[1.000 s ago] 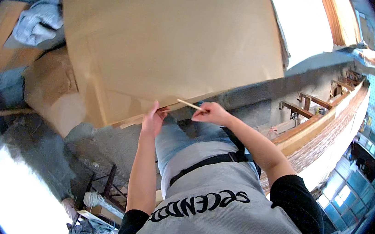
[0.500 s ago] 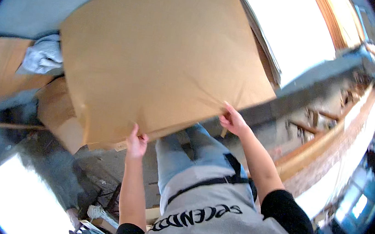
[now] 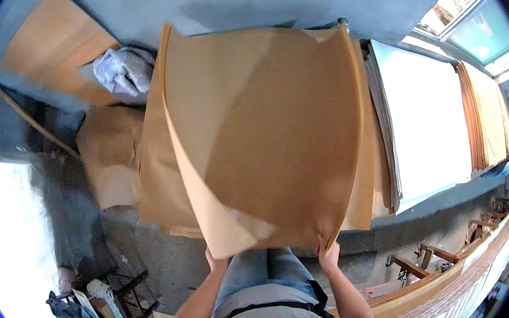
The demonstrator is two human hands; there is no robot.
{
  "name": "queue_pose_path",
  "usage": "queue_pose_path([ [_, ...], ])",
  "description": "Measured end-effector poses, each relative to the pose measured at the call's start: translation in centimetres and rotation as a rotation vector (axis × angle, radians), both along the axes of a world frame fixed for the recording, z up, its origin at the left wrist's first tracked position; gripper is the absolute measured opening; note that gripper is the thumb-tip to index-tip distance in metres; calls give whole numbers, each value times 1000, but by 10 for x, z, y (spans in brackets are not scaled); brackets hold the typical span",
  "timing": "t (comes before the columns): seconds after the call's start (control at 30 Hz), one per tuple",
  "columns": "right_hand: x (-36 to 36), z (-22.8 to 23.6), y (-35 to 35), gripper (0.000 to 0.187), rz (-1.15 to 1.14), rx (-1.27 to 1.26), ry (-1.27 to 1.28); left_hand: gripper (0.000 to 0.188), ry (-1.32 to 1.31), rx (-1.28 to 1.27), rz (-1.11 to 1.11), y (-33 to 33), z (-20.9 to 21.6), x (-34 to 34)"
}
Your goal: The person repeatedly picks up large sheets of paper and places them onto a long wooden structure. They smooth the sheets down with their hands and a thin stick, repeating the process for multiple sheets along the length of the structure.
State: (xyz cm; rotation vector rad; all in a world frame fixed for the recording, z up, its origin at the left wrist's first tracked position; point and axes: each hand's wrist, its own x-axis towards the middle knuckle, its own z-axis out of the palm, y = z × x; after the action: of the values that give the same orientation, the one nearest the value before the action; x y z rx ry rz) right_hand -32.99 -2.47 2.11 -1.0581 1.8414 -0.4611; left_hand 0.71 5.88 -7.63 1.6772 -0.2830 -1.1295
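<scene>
A large sheet of brown paper [image 3: 283, 131] bows in front of me, its two side edges curled upward. My left hand [image 3: 215, 262] grips its near left corner, which folds over and hides most of the fingers. At the near right corner my right hand [image 3: 329, 257] is closed on the sheet, and creases run from the grip. Under the lifted sheet lies more brown paper [image 3: 160, 189], showing along both sides.
A stack of white sheets [image 3: 422, 115] and a brown stack [image 3: 482, 116] are to the right. At the left are a crumpled grey cloth [image 3: 123, 70], a wooden board [image 3: 60, 43] and a leaning stick [image 3: 36, 121]. A long wooden frame [image 3: 434, 286] runs along the right.
Both hands have drawn the sheet's near edge toward me. The sheet has gone from nearly flat to bowed, with its sides curling up and the left corner folding over.
</scene>
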Motion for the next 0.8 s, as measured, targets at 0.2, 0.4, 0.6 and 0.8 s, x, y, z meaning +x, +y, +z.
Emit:
queue_pose_path([
  [0.2, 29, 32, -107, 35, -216, 157, -294, 18, 90, 134, -81, -106, 54, 34],
  [0.4, 0, 15, -70, 34, -316, 297, -630, 23, 530, 229, 110, -105, 85, 26],
  [0.6, 5, 24, -62, 18, -501, 335, -667, 28, 709, 242, 19, -89, 63, 16],
  [0.8, 0, 11, -56, 20, -526, 379, -622, 30, 616, 337, 71, -94, 66, 14],
])
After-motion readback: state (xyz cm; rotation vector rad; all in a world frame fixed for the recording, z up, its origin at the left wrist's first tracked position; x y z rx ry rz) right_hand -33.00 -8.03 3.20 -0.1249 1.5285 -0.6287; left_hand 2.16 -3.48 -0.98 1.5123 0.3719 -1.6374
